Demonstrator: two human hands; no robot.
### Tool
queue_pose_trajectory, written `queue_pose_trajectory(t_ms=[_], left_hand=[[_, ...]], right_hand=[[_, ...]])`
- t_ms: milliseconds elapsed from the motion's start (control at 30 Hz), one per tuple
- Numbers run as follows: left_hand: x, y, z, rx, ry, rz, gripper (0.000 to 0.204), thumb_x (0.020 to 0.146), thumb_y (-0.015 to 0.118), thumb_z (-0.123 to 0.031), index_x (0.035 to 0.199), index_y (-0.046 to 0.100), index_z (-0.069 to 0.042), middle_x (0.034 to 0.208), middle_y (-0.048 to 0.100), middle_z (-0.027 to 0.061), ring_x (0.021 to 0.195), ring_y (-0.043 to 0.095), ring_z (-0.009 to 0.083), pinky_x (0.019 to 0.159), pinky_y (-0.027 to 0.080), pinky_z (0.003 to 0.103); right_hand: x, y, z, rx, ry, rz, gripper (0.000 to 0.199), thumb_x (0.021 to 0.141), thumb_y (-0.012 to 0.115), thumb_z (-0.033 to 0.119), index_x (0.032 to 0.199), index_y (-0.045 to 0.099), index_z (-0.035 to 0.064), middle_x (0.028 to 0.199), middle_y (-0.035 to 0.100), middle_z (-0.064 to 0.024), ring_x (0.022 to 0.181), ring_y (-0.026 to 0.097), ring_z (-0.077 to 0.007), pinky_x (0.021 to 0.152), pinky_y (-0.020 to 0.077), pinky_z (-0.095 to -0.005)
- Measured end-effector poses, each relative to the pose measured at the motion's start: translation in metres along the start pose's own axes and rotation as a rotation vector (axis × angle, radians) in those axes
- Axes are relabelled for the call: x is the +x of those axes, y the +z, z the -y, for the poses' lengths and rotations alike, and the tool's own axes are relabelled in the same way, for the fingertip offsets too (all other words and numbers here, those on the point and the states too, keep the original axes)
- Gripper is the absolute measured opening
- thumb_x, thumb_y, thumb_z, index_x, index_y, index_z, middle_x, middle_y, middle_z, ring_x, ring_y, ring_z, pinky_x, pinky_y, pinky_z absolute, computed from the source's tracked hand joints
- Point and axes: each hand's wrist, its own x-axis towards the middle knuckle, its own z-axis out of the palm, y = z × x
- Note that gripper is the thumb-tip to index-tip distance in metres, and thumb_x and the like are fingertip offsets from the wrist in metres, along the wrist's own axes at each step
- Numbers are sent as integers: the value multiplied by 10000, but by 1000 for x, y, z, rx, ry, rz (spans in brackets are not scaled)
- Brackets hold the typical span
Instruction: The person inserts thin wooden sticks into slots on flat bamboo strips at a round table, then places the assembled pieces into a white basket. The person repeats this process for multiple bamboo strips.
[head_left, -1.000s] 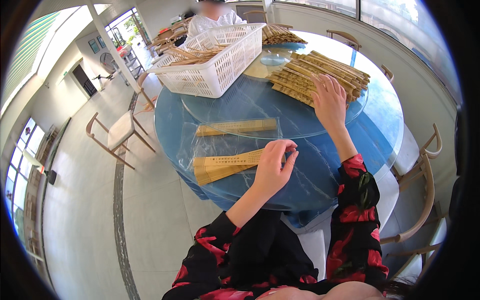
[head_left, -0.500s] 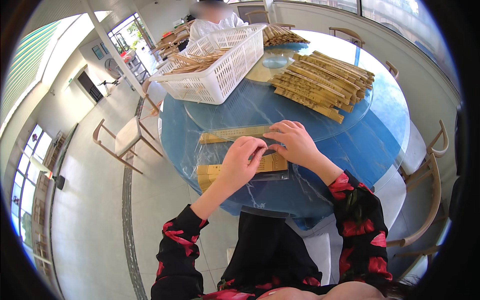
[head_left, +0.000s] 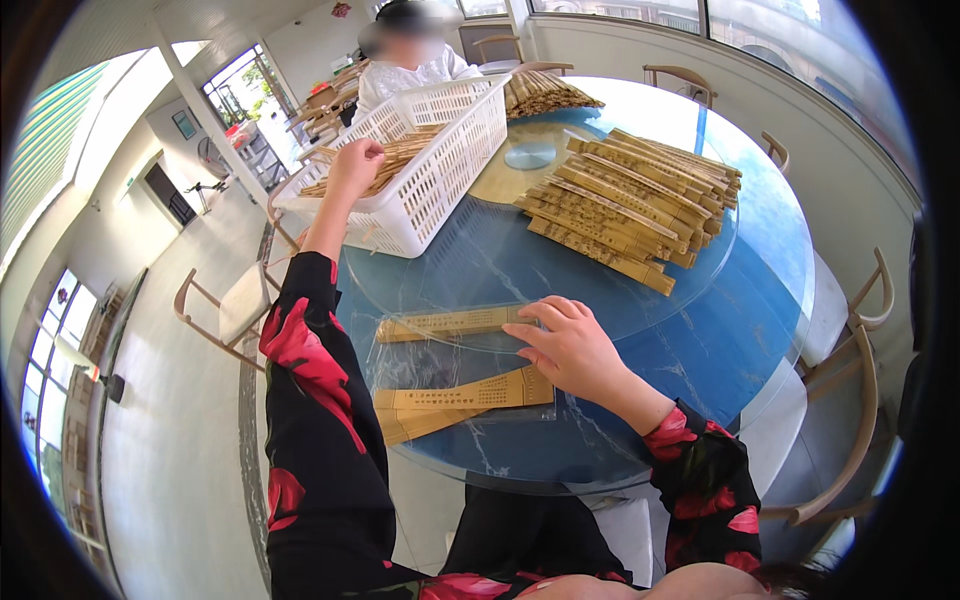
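My left hand is over the white plastic basket, fingers curled together beside the thin wooden sticks. Whether a stick is between the fingertips cannot be made out. On the blue table, my right hand rests at the right end of a narrow gold-coloured strip in a clear sleeve. Its thumb and fingers are apart, the fingertips touching the sleeve's end. Nearer me lie more printed gold-coloured strips, fanned at their left end, with clear plastic around them.
A large pile of filled, gold-coloured sleeves sits on the glass turntable. Behind it is another bundle. Across the round table sits a person in white. Wooden chairs stand around the table.
My left hand has left the strips and moved forward and left to the sticks in the basket. My right hand remains by the far strip's end. The whole view has shifted slightly.
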Motion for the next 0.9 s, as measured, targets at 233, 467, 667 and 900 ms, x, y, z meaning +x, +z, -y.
queue_pose_trajectory(t_ms=[233, 467, 667, 900], left_hand=[[30, 39, 5, 169, -44, 393, 305, 880, 558, -261, 949, 716, -10, 979, 715, 221, 895, 695, 338, 794, 522, 433], [32, 21, 51, 586, 27, 239, 281, 854, 533, -212, 929, 710, -8, 967, 716, 225, 871, 693, 368, 790, 520, 464], [5, 11, -23, 814, 168, 27, 168, 839, 578, -110, 862, 740, -74, 882, 732, 148, 838, 718, 327, 729, 568, 437], [-51, -65, -18, 761, 54, -174, 185, 885, 526, -78, 885, 711, -60, 871, 720, 144, 834, 707, 325, 711, 542, 449]], right_hand=[[-2, 1, -1, -23, -10, 33, 323, 866, 715, 199, 1185, 683, 157, 1143, 597, -31, 1184, 531, -252, 994, 433, -417], [1, 4, 3, 19, -52, 49, 288, 859, 713, 183, 1144, 700, 147, 1131, 598, -31, 1177, 534, -250, 988, 436, -413], [-3, 1, -9, -29, -13, 3, 270, 854, 714, 171, 1123, 709, 142, 1116, 603, -25, 1154, 540, -247, 958, 443, -406], [-1, 6, -13, -26, 34, -17, 234, 871, 705, 159, 1105, 721, 151, 1153, 618, -24, 1151, 548, -265, 973, 444, -416]])
